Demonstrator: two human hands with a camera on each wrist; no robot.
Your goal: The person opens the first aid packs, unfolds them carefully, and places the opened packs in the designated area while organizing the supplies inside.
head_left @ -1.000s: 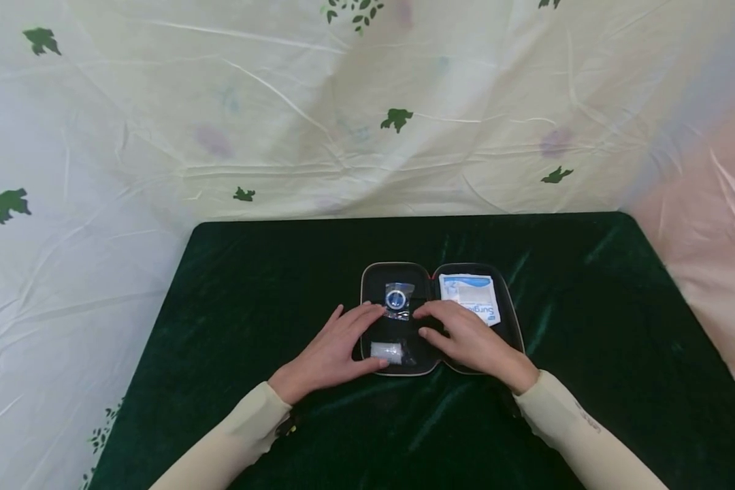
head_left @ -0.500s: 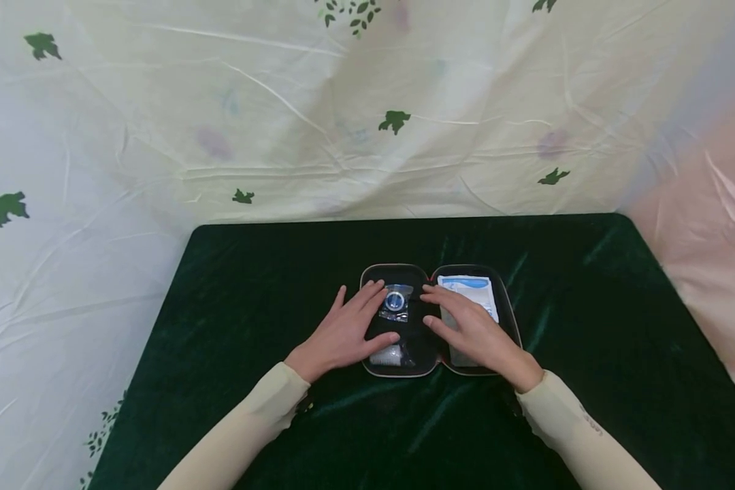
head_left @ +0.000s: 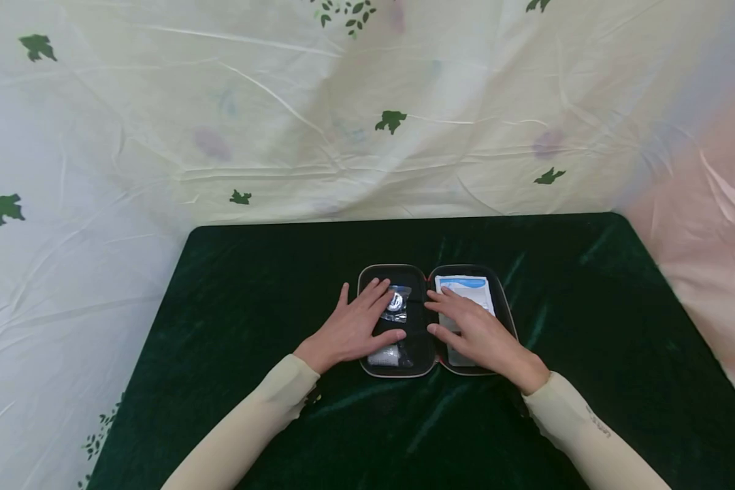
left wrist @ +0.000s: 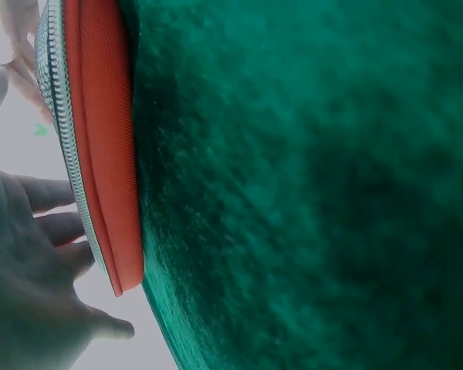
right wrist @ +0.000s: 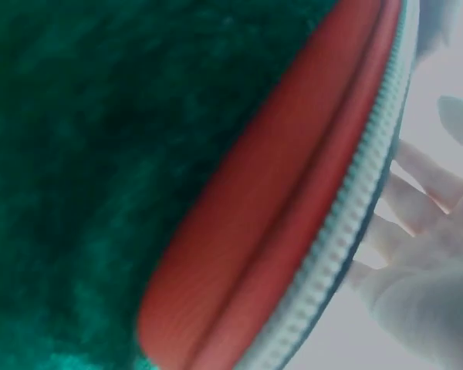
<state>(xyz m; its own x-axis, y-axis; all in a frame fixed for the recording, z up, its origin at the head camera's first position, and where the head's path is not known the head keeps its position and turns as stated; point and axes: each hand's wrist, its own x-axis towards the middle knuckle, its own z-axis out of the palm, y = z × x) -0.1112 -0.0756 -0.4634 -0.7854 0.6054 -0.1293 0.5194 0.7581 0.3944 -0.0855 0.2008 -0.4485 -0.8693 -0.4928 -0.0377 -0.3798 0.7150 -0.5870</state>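
Observation:
An unzipped case (head_left: pixel 420 340) lies spread flat, black inside; both wrist views show its red outer wall (left wrist: pixel 106 146) and pale zip teeth (right wrist: pixel 336 231). My left hand (head_left: pixel 354 328) is over its left half, fingers spread, partly hiding a clear packet (head_left: pixel 398 305) with a round white-and-blue item. Below that hand's thumb is another clear packet (head_left: pixel 384 356) with a white roll-like item. Over the right half, my right hand (head_left: pixel 484 333) has its fingers extended, covering part of a white-and-blue packet (head_left: pixel 474 289). Neither hand grips anything; whether the fingers touch the contents, I cannot tell.
A dark green velvet cloth (head_left: pixel 269 279) covers the table beneath the case. Behind the table's far edge hangs a pale curtain (head_left: pixel 294 136) with green bird and leaf prints; a pinkish curtain (head_left: pixel 716 238) is at the right.
My left hand has moved right and slightly up over the case's left half, its fingers now over the round item's packet. The right hand has shifted slightly right. The case stays put.

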